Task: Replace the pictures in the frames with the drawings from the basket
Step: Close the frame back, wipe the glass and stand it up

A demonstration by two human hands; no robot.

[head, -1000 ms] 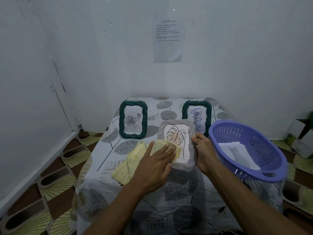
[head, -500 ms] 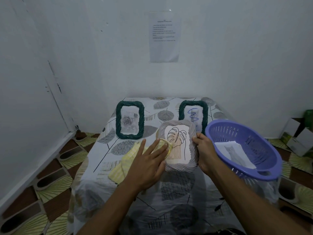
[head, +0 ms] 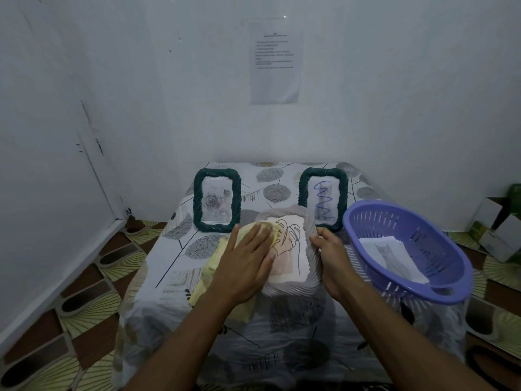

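Observation:
A pale grey frame with a leaf line drawing leans near the table's middle. My right hand grips its right edge. My left hand lies flat, fingers spread, pressing a yellow cloth against the frame's glass at its upper left. Two dark green frames stand behind: the left one holds a rose picture, the right one a blue squiggle drawing. The purple basket on the right holds a sheet with a cat drawing.
The table wears a leaf-patterned cover and stands against white walls. A printed sheet hangs on the back wall. Cardboard boxes sit on the patterned floor at the right.
My left hand has slid the yellow cloth up the grey frame's glass, from the lower left toward the upper left. My right hand keeps its hold on the frame's right edge.

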